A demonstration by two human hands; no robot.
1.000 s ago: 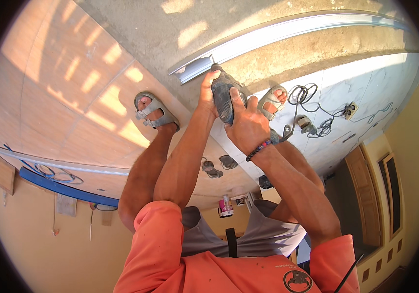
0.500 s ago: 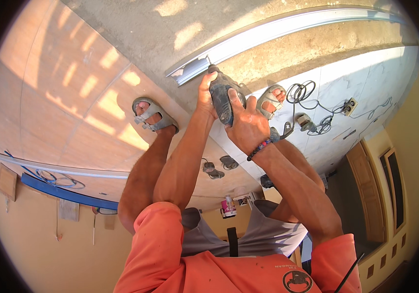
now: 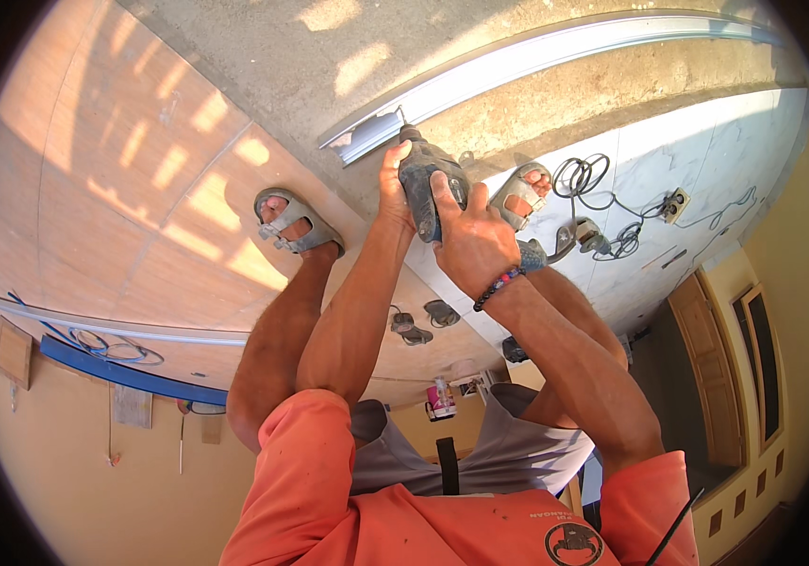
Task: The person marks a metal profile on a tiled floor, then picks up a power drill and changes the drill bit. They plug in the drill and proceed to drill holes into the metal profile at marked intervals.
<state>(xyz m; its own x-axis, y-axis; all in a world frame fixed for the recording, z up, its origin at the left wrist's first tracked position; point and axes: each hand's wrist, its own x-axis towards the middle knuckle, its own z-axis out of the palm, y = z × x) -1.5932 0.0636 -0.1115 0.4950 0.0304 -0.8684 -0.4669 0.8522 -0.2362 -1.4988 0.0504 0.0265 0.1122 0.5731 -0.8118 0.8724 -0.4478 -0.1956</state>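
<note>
"Grey concrete (image 3: 263, 47) is the biggest thing under the work. What lies on it?"

"A long pale metal strip (image 3: 517, 66), which runs from near the hands away to the right. Compared with half a second ago, it has stayed in its place, and both sandals (image 3: 300, 224) also."

"So what has changed?"

"The dark power drill (image 3: 431, 179). It is over the near end of the strip, and its body now looks shorter and slightly turned, so I think that it stands more upright. In my judgement, the angle is being corrected while the working spot remains the same."

"And how are the two hands?"

"Both are on the drill, with the arms reaching forward. The right hand (image 3: 480, 245) comes from above, bent at the wrist; two fingers lie stretched along the body, a little apart. Whether the others close around the handle, I cannot tell."

"The left hand (image 3: 395, 193)?"

"It holds the front part from the left side, just behind the nose. One digit lies along the casing; the rest are hidden below it."

"Any smaller things?"

"A beaded bracelet (image 3: 497, 290) at the right wrist, and the thin bit (image 3: 400, 116). If its tip touches the metal, I cannot tell."
</note>
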